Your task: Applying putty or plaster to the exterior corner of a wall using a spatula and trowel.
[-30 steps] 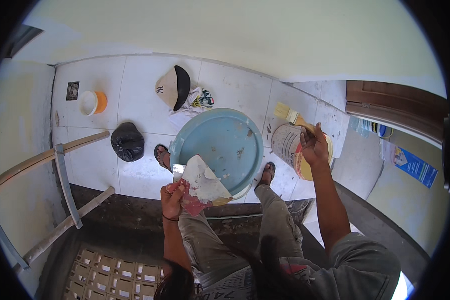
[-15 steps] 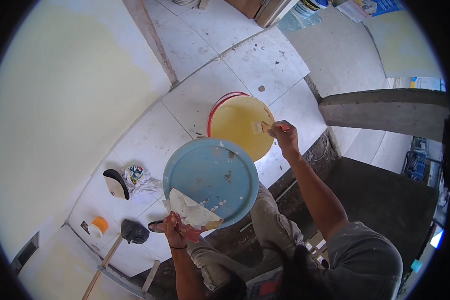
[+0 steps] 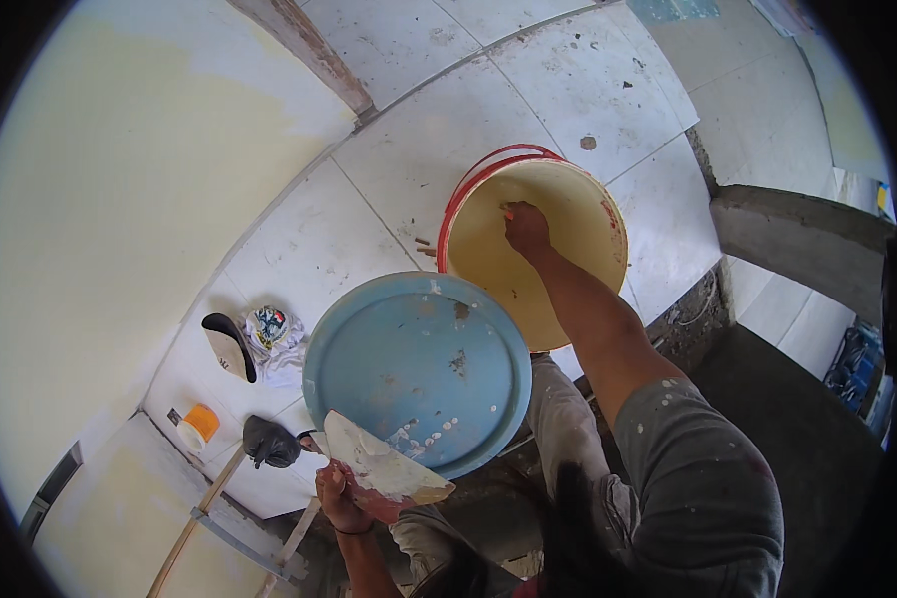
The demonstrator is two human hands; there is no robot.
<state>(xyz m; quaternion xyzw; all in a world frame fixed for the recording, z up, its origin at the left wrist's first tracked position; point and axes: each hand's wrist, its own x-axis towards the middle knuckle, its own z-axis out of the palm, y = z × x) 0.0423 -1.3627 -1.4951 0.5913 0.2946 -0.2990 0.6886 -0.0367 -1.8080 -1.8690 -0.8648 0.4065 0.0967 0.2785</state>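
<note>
The left hand (image 3: pixel 343 498) grips a flat, paint-smeared white-and-red board (image 3: pixel 377 464) by its red edge, near the round blue plastic top (image 3: pixel 419 364). The board looks light and stiff; hold that edge. The right hand (image 3: pixel 528 229) clutches a small orange tool (image 3: pixel 509 214), mostly hidden, inside the cream, red-rimmed bucket (image 3: pixel 600 234).

paint-smeared board (image 3: pixel 374 466) tilted, brush (image 3: pixel 508 213) inside red-rimmed bucket (image 3: pixel 473 239)

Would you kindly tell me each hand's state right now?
Left hand: closed, holding a flat paint-stained piece.
Right hand: closed on a mostly hidden brush, inside the bucket.
</note>
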